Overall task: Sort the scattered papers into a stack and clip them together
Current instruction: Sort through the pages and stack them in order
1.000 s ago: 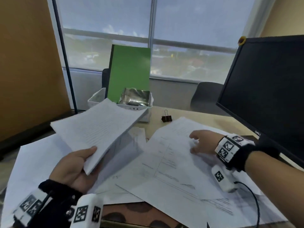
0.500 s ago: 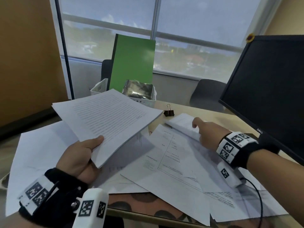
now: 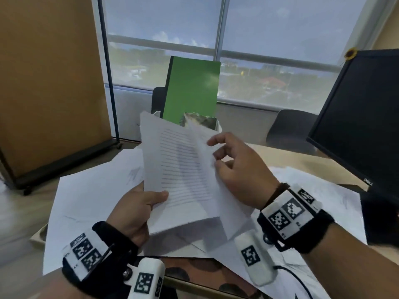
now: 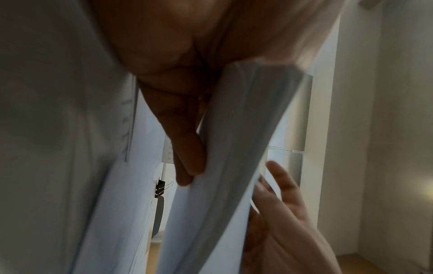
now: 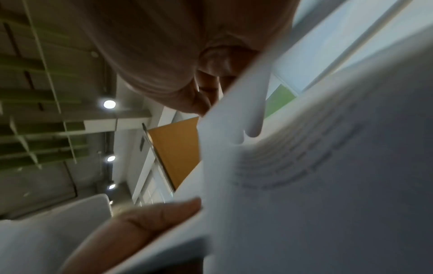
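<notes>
Paper stack (image 3: pixel 183 175), light and floppy, is held above the table (image 3: pixel 302 156): left hand (image 3: pixel 133 210) pinches its 6 o'clock edge, right hand (image 3: pixel 239 169) pinches a sheet (image 3: pixel 216 186); best gripped along the edge

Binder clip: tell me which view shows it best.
The left wrist view. The black binder clip shows there, small but sharp, in the gap between loose sheets and the held stack. In the head and right wrist views, paper hides it entirely.
</notes>
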Available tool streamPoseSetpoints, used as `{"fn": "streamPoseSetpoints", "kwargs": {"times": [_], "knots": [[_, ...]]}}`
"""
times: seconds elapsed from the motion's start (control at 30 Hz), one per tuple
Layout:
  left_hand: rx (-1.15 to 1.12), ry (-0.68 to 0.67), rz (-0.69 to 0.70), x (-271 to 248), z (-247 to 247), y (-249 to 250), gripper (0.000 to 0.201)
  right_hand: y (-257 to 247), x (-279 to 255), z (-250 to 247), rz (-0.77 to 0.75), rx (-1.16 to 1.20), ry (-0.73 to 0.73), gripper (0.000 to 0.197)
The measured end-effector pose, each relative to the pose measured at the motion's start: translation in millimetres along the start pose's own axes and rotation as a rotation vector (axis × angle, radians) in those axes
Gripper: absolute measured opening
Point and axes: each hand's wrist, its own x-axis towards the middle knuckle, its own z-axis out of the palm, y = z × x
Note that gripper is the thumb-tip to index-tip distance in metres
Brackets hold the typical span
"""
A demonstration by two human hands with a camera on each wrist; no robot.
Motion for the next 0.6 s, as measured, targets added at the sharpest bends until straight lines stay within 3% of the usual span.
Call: {"fn": "streamPoseSetpoints", "kwargs": {"times": [0.13, 0.33, 0.4, 0.5, 0.53, 0.6], "knots": [[0.034, -0.037, -0.030, -5, 2, 5, 0.031, -10, 8, 37, -0.034, -0.090, -0.134, 0.038], [0.042, -0.021, 0.012, -7, 4, 5, 0.031, -24, 8, 46, -0.089, -0.080, -0.325, 0.011], [0.022, -0.027, 0.021, -6, 3, 4, 0.036, -19, 9, 31, -0.030, 0.006, -0.318, 0.015], [0.020, -0.056, 0.016, -8, 2, 6, 0.038, 7, 10, -3, 0.106, 0.055, -0.015, 0.017], [0.010, -0.060, 0.014, -8, 1, 6, 0.037, 18, 9, -15, 0.211, -0.014, 0.044, 0.026], [-0.023, -0.053, 0.010, -9, 2, 7, 0.036, 41, 5, -27, 0.486, -0.053, -0.002, 0.049]]}}
